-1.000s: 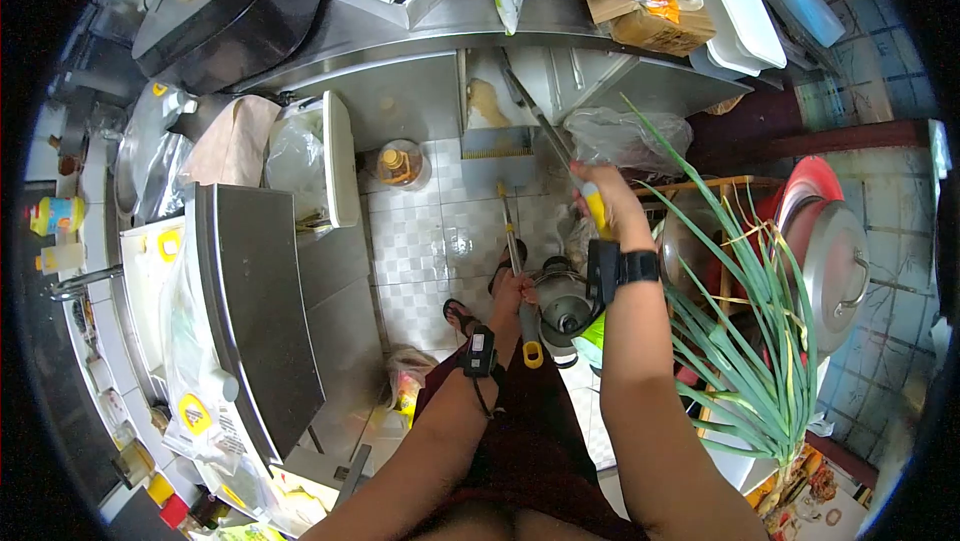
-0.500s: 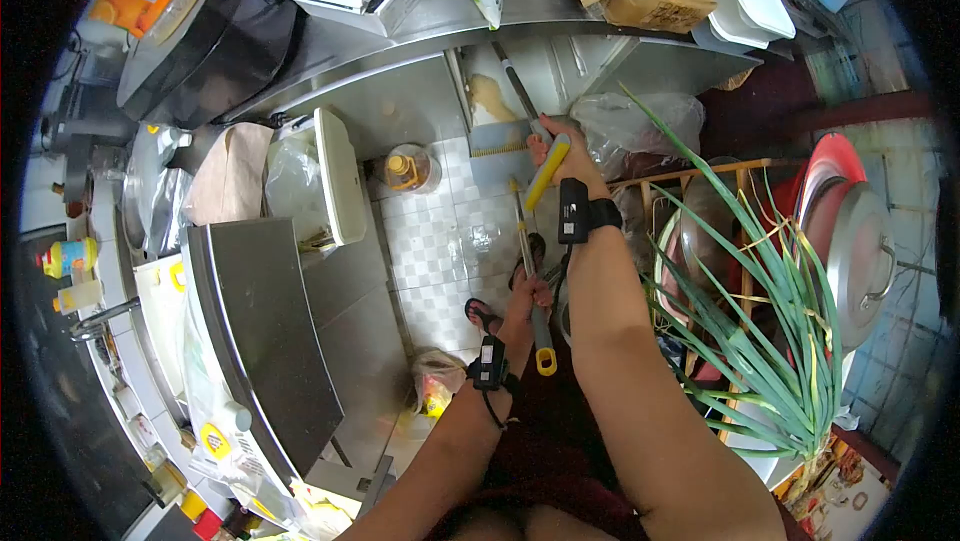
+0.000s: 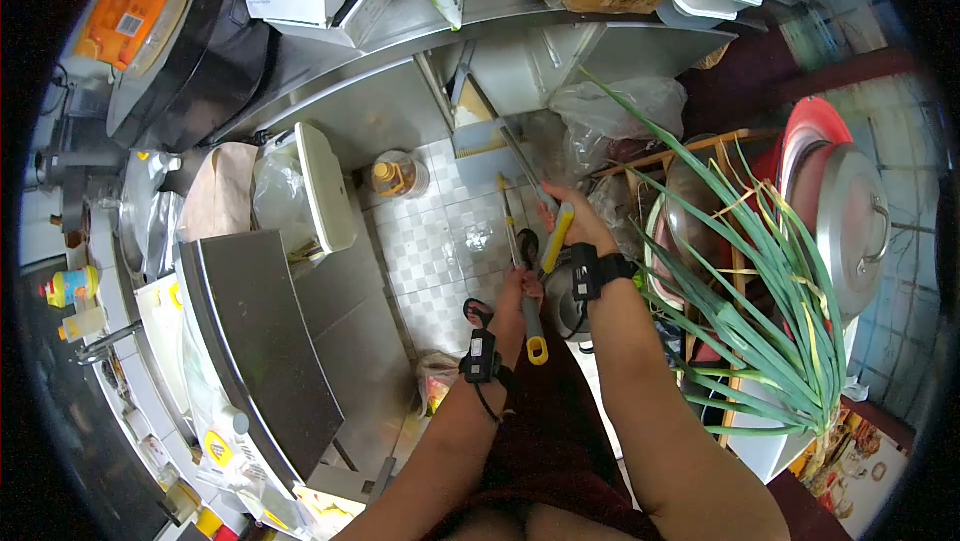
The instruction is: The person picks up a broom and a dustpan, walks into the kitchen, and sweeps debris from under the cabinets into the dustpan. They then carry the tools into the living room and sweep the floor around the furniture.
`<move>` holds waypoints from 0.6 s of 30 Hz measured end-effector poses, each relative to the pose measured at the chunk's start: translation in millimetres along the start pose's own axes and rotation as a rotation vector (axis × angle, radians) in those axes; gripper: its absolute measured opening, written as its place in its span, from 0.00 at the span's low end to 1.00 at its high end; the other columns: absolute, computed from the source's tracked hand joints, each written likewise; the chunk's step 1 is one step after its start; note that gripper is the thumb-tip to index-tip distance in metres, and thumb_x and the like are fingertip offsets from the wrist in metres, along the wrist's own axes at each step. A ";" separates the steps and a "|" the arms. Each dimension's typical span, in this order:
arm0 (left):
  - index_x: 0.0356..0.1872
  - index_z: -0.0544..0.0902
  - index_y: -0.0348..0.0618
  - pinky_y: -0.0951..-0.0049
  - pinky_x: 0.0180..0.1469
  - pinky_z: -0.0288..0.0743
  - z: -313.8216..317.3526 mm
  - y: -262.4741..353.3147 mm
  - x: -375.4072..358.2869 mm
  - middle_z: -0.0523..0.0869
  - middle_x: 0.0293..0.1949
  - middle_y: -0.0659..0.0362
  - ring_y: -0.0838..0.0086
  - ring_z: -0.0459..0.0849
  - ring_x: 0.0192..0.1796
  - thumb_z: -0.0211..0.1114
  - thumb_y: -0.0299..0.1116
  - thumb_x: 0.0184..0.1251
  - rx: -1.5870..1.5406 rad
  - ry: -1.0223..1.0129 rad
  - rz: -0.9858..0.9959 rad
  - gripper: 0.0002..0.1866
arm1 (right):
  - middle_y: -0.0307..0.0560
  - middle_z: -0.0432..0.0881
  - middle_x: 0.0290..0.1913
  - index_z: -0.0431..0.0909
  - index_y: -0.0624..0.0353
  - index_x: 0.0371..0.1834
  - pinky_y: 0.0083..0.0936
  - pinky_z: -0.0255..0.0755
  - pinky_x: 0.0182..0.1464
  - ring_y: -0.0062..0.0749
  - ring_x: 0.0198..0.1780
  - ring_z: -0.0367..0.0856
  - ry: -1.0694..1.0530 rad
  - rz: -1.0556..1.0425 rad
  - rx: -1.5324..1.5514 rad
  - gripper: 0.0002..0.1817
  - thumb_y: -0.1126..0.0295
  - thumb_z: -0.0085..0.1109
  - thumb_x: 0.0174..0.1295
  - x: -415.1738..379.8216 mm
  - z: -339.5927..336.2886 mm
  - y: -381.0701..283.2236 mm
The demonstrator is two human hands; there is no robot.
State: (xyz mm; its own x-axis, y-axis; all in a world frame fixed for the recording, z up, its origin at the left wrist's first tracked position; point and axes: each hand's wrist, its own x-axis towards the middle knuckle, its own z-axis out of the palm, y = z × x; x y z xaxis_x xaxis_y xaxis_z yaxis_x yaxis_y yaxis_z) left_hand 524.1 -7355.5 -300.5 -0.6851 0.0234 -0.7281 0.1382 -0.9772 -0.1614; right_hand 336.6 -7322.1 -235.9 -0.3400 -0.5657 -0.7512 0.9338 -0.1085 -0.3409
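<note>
My left hand (image 3: pixel 522 286) is wrapped round the grey and yellow handle of a dustpan (image 3: pixel 488 166), whose grey pan lies on the tiled floor under the counter. My right hand (image 3: pixel 575 224) grips the yellow-ended handle of a broom (image 3: pixel 508 134). Its grey pole slants away beneath the steel counter, where a grey angled part shows at its far end; the bristles are hard to make out. Both hands are closed, the right one farther forward. A black device is strapped to each wrist.
An oil jug (image 3: pixel 398 176) stands on the floor to the left. A clear plastic bag (image 3: pixel 620 116) hangs beside the broom. On the right, green onions (image 3: pixel 765 311) spread over a rack near a lidded pot (image 3: pixel 850 231). The steel counter (image 3: pixel 400 46) edges the space ahead.
My right hand has drawn back and slightly right with the broom, whose pole now slants more. My left hand and the dustpan handle have shifted only slightly. The view has moved a little.
</note>
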 end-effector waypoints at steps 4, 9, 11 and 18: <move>0.27 0.64 0.48 0.81 0.17 0.61 -9.6 5.6 8.0 0.67 0.18 0.66 0.82 0.65 0.16 0.51 0.31 0.64 0.107 -0.014 -0.026 0.07 | 0.42 0.73 0.23 0.67 0.55 0.39 0.13 0.61 0.17 0.19 0.15 0.66 0.034 -0.005 -0.075 0.15 0.62 0.59 0.54 -35.1 1.2 3.4; 0.27 0.64 0.47 0.81 0.17 0.60 -2.6 9.5 1.2 0.67 0.18 0.65 0.81 0.64 0.16 0.51 0.32 0.64 -0.113 0.001 -0.138 0.08 | 0.43 0.73 0.23 0.67 0.53 0.42 0.15 0.60 0.16 0.20 0.15 0.66 0.062 0.006 -0.138 0.16 0.62 0.58 0.55 -61.0 -2.7 6.2; 0.28 0.64 0.46 0.81 0.17 0.60 -6.1 13.0 3.5 0.67 0.18 0.64 0.81 0.64 0.16 0.51 0.31 0.64 -0.235 -0.006 -0.239 0.07 | 0.43 0.73 0.22 0.66 0.52 0.43 0.15 0.59 0.15 0.21 0.14 0.66 0.073 0.006 -0.157 0.16 0.62 0.58 0.55 -70.4 -1.0 5.8; 0.30 0.63 0.48 0.82 0.17 0.61 9.1 5.7 -14.7 0.67 0.19 0.64 0.82 0.65 0.16 0.51 0.29 0.64 0.046 -0.004 0.022 0.06 | 0.43 0.72 0.21 0.67 0.50 0.45 0.17 0.56 0.15 0.22 0.15 0.66 0.038 0.031 -0.076 0.18 0.59 0.59 0.54 -82.5 -2.8 -2.7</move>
State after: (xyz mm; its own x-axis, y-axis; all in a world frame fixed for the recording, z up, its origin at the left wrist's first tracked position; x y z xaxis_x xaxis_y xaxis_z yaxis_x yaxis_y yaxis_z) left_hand 528.4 -7363.3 -284.7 -0.6853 0.0010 -0.7283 0.1200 -0.9862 -0.1143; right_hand 361.8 -7272.8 -174.6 -0.3160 -0.5366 -0.7825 0.9333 -0.0277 -0.3579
